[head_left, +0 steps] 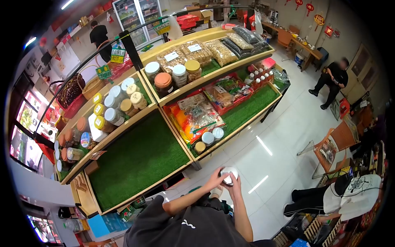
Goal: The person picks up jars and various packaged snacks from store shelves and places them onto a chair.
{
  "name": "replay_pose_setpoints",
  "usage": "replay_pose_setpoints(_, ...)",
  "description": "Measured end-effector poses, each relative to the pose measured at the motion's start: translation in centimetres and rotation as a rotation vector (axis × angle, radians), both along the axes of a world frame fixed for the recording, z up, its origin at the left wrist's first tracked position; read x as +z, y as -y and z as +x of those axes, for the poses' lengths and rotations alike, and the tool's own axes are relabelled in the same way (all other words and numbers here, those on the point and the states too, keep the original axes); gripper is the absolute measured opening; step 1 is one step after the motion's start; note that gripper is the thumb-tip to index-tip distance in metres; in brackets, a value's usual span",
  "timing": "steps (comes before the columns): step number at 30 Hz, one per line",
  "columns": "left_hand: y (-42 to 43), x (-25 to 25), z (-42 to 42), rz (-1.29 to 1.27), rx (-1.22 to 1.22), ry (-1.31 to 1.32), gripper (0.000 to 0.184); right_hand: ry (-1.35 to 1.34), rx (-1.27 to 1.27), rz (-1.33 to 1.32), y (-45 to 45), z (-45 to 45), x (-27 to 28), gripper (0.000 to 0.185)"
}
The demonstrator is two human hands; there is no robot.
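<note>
Both my hands are wrapped around a small jar with a white lid (228, 174), held in front of my body above the tiled floor. My left hand (214, 180) grips it from the left, fingers against the lid's edge. My right hand (234, 186) closes on it from the right and from below, with its thumb near the lid. Most of the jar's body is hidden by my fingers. The shelf corner nearest my hands carries jars with pale blue lids (207, 138) and one yellowish-lidded jar (200, 147).
A tiered wooden stand with green turf (135, 158) is ahead, holding lidded jars (163, 82), bagged dried goods (222, 52) and flat packets (197, 113). Baskets (70, 92) stand at left. At right are a seated person (335, 78), an orange chair (333, 144) and a person in white (354, 193).
</note>
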State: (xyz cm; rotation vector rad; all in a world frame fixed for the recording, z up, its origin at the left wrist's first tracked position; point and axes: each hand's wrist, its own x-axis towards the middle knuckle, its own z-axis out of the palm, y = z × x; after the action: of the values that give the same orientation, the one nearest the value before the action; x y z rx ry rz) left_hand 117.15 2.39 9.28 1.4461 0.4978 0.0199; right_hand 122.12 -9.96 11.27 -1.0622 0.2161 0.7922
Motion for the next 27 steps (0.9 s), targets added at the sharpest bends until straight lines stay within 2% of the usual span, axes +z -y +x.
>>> replay_pose_setpoints(2,-0.6,0.8,3.5,-0.028,0.024,0.135,0.054,0.078,0.018,0.015,-0.6,3.8,1.5,0.048)
replay_pose_setpoints(4,-0.9,3.9,6.6,-0.03,0.053,0.169,0.05,0.105,0.03,0.01,-1.5,7.4,3.2,0.047)
replay_pose_setpoints(7,-2.1,4.7,11.3,0.019,0.148,0.192,0.051,0.18,0.071,0.012,-3.2,12.8,4.3,0.047)
replay_pose_setpoints(10,-3.5,5.3,15.8,0.181,0.286,0.187,0.053,0.174,0.173,0.001,-5.2,18.2,5.0,0.046)
replay_pose_setpoints(11,-4.5,6.1,17.5,0.198,0.299,0.227,0.053,0.175,0.183,0.024,-6.3,20.1,5.0,0.05)
replay_pose_setpoints(12,-5.8,5.8,19.4,0.283,0.318,0.268,0.054,0.179,0.193,0.047,-7.6,22.2,5.0,0.055)
replay_pose_setpoints(15,-9.4,10.0,24.5,0.253,0.382,0.281,0.053,0.209,0.24,0.085,-11.6,27.9,7.9,0.053)
replay_pose_setpoints(18,-13.2,11.1,28.9,0.305,0.412,0.338,0.056,0.266,0.324,0.062,-15.6,33.2,10.0,0.055)
replay_pose_setpoints(20,-15.8,12.1,31.7,0.344,0.456,0.357,0.057,0.392,0.376,0.083,-19.0,36.5,12.2,0.055)
replay_pose_setpoints(22,-17.9,15.7,33.4,0.343,0.5,0.379,0.059,0.394,0.421,0.117,-21.7,39.0,14.4,0.054)
replay_pose_setpoints(25,-21.2,18.4,35.7,0.451,0.628,0.425,0.057,0.515,0.511,0.185,-26.8,42.3,16.7,0.052)
replay_pose_setpoints(27,-23.7,19.5,37.1,0.407,0.689,0.425,0.059,0.561,0.578,0.212,-30.3,44.1,17.2,0.054)
